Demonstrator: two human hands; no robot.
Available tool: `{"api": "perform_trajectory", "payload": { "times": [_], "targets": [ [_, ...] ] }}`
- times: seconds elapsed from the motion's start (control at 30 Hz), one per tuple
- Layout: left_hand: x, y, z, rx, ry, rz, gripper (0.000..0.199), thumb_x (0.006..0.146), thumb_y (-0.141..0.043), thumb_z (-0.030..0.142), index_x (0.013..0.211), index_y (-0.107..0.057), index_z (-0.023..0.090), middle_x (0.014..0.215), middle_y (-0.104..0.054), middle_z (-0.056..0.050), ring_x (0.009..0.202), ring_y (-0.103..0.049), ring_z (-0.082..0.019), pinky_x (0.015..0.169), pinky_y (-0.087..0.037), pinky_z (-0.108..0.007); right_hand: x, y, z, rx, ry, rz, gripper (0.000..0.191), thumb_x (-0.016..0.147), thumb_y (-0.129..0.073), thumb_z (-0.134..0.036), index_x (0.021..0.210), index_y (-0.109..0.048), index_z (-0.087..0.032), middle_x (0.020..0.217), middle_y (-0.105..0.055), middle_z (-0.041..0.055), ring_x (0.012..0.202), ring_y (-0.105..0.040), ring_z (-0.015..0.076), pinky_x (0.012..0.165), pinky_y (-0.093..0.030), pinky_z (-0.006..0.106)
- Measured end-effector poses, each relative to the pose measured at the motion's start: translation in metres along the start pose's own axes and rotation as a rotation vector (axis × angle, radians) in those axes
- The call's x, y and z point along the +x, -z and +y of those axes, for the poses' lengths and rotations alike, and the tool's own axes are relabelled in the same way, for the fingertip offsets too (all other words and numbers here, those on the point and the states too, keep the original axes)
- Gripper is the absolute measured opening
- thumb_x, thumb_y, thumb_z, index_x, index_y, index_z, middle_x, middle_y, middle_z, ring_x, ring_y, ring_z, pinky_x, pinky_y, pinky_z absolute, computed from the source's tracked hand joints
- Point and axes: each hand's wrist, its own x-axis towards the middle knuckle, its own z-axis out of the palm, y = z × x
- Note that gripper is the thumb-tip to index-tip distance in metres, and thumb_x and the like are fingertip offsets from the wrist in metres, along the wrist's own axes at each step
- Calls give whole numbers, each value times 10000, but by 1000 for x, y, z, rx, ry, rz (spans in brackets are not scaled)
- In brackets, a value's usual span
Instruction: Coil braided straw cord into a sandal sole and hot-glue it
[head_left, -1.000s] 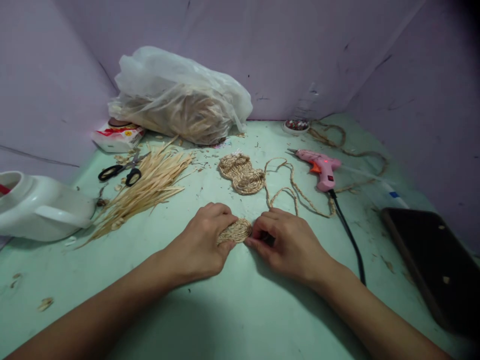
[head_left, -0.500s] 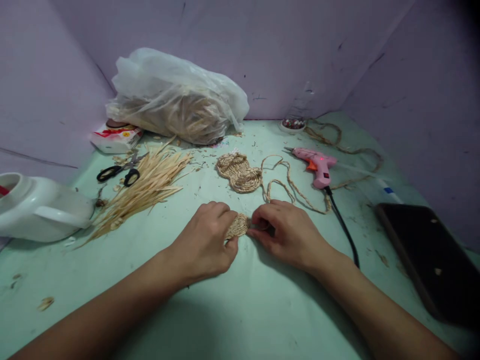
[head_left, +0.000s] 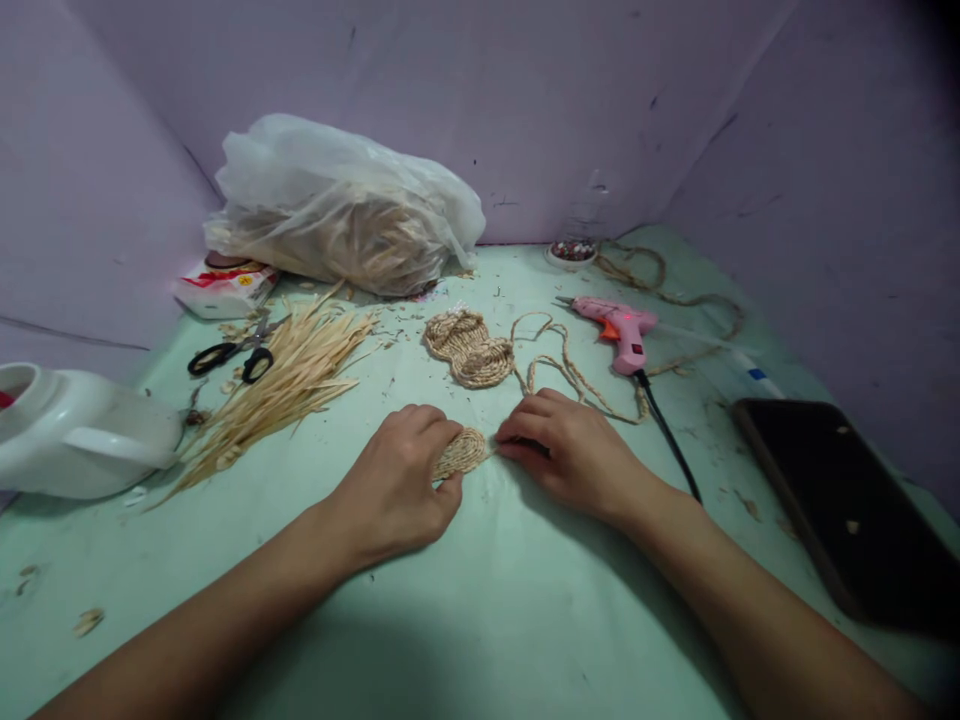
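A small woven piece of coiled fibre (head_left: 466, 452) lies at the middle of the table, its left end between the thumb and fingers of my left hand (head_left: 405, 480). Just right of it, my right hand (head_left: 574, 450) is closed in a pinch near the piece's right end. A thin pale line runs from the piece to those fingertips; what they hold is too small to make out. Behind both hands rests a larger braided piece (head_left: 471, 348), with a loose braided cord (head_left: 574, 370) trailing to its right.
Pink glue gun (head_left: 619, 325) with black cable, and a dark phone (head_left: 840, 510), at right. Dried strips (head_left: 285, 385), black-handled scissors (head_left: 217, 358) and a white jug (head_left: 82, 430) at left. Behind are a plastic bag (head_left: 352, 210), a box (head_left: 225, 290) and a bead dish (head_left: 571, 254).
The whole view has shifted slightly. A wider gap now shows between my right fingertips and the small woven piece, with a thin line across it. My left hand keeps its grip.
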Motion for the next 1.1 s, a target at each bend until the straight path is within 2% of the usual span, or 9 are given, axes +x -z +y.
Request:
{"api": "perform_trajectory", "payload": {
  "times": [0.23,0.43,0.57,0.7,0.8,0.83,0.93,1.0,1.1],
  "targets": [
    [-4,2,-9,-16,-44,23,339,705,-560,134,1039,-612,110,1000,-597,-108,933,-557,-219,841,-474,-362,-1,0,-6,17,26,2,129,831,-578,-221,832,-701,-181,805,-646,58,825,-515,199,704,-408,309],
    [-6,2,-7,-17,-175,81,383,723,-569,116,1105,-560,101,1029,-589,-124,955,-546,-218,844,-467,-357,-2,-5,-15,136,-96,54,376,770,-658,-286,1118,-619,-148,894,-673,74,861,-548,217,749,-425,346],
    [-3,2,-6,74,-311,136,383,737,-586,126,1118,-546,104,1011,-606,-138,932,-546,-241,816,-457,-408,-1,-13,-19,375,-234,83,354,750,-648,-217,1101,-625,-189,797,-669,28,750,-568,178,698,-434,323],
    [-5,4,1,87,-355,406,377,718,-638,130,1090,-582,114,1038,-616,-157,961,-563,-260,805,-464,-414,4,-9,-22,775,-438,168,254,718,-636,-189,969,-645,-159,713,-630,7,646,-557,132,608,-435,268],
    [-8,9,14,-171,-129,626,147,720,-647,134,865,-653,155,809,-653,-61,720,-587,-159,638,-474,-281,6,1,-22,1028,-568,322,270,663,-692,-248,907,-630,-152,728,-637,12,633,-560,118,566,-427,245],
    [-8,10,19,-333,35,525,24,739,-640,180,742,-649,159,674,-626,-23,594,-547,-122,552,-445,-247,6,4,-21,1093,-587,358,295,640,-714,-273,895,-621,-157,731,-639,11,623,-557,114,541,-419,237],
    [-4,11,26,-951,546,224,253,730,-649,374,623,-616,146,502,-531,15,429,-438,-82,402,-338,-213,5,7,-21,1210,-578,383,357,601,-740,-335,884,-596,-173,729,-634,7,591,-540,110,472,-384,220],
    [1,10,26,-1249,684,164,293,642,-710,417,685,-636,137,569,-572,4,440,-453,-75,397,-334,-203,5,6,-21,1209,-544,345,359,598,-731,-343,882,-585,-178,729,-628,11,591,-538,116,458,-378,219],
    [6,8,22,-1344,728,217,307,563,-765,384,606,-618,118,548,-575,0,431,-458,-61,393,-322,-187,6,2,-25,1171,-487,278,330,619,-694,-335,880,-572,-176,744,-626,30,615,-548,129,471,-394,227]
  ]
}}
